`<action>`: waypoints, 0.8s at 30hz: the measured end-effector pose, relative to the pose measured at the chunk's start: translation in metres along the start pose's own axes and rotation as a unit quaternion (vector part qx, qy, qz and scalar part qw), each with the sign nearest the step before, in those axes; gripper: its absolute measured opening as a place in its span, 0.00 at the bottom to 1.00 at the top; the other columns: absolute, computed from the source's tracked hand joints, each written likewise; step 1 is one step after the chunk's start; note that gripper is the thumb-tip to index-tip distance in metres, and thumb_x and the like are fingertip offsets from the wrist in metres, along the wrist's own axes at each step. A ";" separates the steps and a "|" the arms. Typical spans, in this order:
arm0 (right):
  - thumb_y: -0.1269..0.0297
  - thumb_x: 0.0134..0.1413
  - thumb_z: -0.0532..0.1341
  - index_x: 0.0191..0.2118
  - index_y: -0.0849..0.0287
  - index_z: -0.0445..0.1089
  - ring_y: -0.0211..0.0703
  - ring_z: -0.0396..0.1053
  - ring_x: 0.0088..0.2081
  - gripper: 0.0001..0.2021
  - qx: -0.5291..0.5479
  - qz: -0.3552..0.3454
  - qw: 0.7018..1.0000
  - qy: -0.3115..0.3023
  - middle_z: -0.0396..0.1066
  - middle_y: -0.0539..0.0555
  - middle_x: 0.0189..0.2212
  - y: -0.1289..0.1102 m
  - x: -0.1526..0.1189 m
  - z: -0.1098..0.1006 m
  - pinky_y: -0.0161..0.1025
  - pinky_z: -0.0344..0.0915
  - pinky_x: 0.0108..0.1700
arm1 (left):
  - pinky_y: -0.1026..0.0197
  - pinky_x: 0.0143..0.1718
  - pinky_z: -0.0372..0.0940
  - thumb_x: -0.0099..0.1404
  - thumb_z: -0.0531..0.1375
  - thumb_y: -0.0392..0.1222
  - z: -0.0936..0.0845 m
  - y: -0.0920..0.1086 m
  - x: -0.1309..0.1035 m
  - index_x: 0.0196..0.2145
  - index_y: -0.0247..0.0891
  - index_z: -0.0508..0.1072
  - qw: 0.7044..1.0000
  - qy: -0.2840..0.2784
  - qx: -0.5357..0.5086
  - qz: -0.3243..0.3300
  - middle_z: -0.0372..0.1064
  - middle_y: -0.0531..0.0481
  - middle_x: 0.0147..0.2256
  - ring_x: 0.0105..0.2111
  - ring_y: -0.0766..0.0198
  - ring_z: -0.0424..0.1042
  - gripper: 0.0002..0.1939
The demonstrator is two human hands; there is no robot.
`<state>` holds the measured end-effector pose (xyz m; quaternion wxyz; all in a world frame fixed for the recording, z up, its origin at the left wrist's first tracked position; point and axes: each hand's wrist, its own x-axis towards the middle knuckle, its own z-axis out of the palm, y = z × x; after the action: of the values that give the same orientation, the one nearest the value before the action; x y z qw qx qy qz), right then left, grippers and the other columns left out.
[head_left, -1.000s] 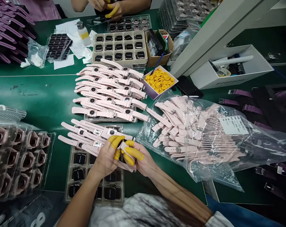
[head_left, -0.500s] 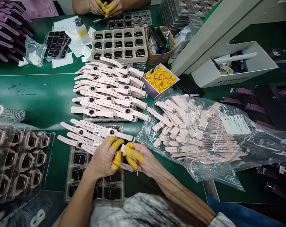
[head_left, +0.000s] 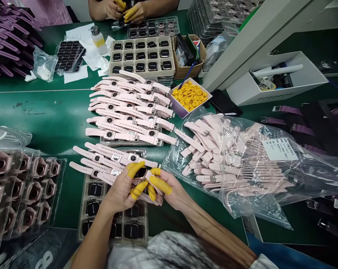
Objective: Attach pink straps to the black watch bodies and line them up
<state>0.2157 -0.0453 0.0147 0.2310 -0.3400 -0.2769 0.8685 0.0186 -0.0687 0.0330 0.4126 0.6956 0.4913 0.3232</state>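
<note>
Yellow finger cots cover fingertips on both of my hands. My left hand [head_left: 124, 188] grips a dark-faced smartwatch [head_left: 141, 172] between thumb and forefinger. Close against its right side, my right hand [head_left: 166, 186] pinches a pale pink watch strap [head_left: 150, 177]; whether the strap is joined to the case is hidden by my fingers. Beneath my hands lies a clear tray [head_left: 83, 224] with black square watch pieces in its pockets. Several pink-strapped watches [head_left: 113, 157] rest across the tray's far end. Beyond them, more strapped watches [head_left: 130, 108] lie stacked in rows.
A plastic bag [head_left: 258, 168] of loose pink straps spreads to my right. Behind it stand a box of yellow finger cots [head_left: 190, 95] and a white bin [head_left: 283, 80]. Stacked trays [head_left: 23, 194] are at left. Across the table, a co-worker's hands [head_left: 127, 11] hold something dark.
The watch in my left hand has turned so its dark face shows more. My right fingers have shifted slightly with the strap. The co-worker's hands have moved a little apart.
</note>
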 end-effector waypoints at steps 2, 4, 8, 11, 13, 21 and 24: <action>0.43 0.60 0.65 0.42 0.56 0.69 0.32 0.63 0.17 0.20 -0.007 -0.032 0.999 0.008 0.72 0.46 0.22 -0.001 0.001 0.002 0.29 0.60 0.20 | 0.55 0.48 0.72 0.71 0.60 0.36 0.006 -0.003 -0.001 0.61 0.42 0.66 0.997 0.066 -0.040 -0.003 0.72 0.43 0.48 0.47 0.57 0.74 0.22; 0.42 0.61 0.63 0.41 0.57 0.69 0.30 0.60 0.17 0.20 -0.022 -0.042 0.999 0.005 0.67 0.43 0.20 -0.003 0.001 0.004 0.28 0.58 0.21 | 0.58 0.43 0.72 0.68 0.64 0.37 0.013 -0.004 -0.001 0.49 0.42 0.74 0.985 0.143 -0.092 -0.010 0.73 0.47 0.42 0.42 0.59 0.74 0.12; 0.40 0.62 0.60 0.37 0.59 0.70 0.30 0.51 0.15 0.23 -0.058 0.041 0.995 -0.076 0.59 0.41 0.15 -0.012 0.002 -0.003 0.29 0.50 0.17 | 0.56 0.38 0.76 0.66 0.68 0.45 0.011 0.000 0.005 0.40 0.41 0.75 0.922 0.281 -0.260 -0.064 0.76 0.46 0.44 0.39 0.58 0.79 0.09; 0.42 0.61 0.62 0.35 0.60 0.71 0.31 0.53 0.16 0.22 -0.125 0.108 0.981 -0.099 0.60 0.42 0.16 -0.021 0.002 -0.017 0.29 0.50 0.17 | 0.58 0.32 0.77 0.66 0.68 0.50 -0.003 0.001 0.012 0.40 0.40 0.71 0.844 0.410 -0.327 -0.114 0.80 0.48 0.41 0.27 0.64 0.79 0.14; 0.44 0.59 0.65 0.35 0.59 0.69 0.30 0.55 0.18 0.20 -0.137 0.080 0.985 -0.061 0.63 0.43 0.19 -0.023 0.001 -0.022 0.29 0.52 0.18 | 0.60 0.29 0.77 0.63 0.71 0.50 -0.008 0.000 0.014 0.40 0.39 0.71 0.825 0.450 -0.312 -0.137 0.80 0.50 0.38 0.25 0.65 0.78 0.16; 0.46 0.62 0.64 0.36 0.56 0.65 0.30 0.52 0.18 0.18 0.011 -0.013 0.998 -0.058 0.64 0.42 0.19 0.000 0.000 0.006 0.31 0.49 0.21 | 0.53 0.54 0.73 0.71 0.58 0.36 0.019 -0.001 0.004 0.61 0.44 0.72 0.993 0.085 -0.064 -0.045 0.75 0.42 0.54 0.54 0.54 0.76 0.21; 0.49 0.62 0.64 0.35 0.57 0.67 0.31 0.51 0.15 0.16 0.044 0.004 0.998 -0.055 0.62 0.41 0.16 0.006 0.002 0.007 0.32 0.47 0.19 | 0.56 0.57 0.71 0.72 0.54 0.32 0.017 -0.002 0.004 0.65 0.48 0.68 0.999 0.039 -0.015 0.010 0.70 0.43 0.58 0.57 0.56 0.72 0.26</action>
<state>0.2085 -0.0509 0.0144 0.2265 -0.2825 -0.2496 0.8981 0.0339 -0.0693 0.0235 0.4004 0.6808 0.4954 0.3616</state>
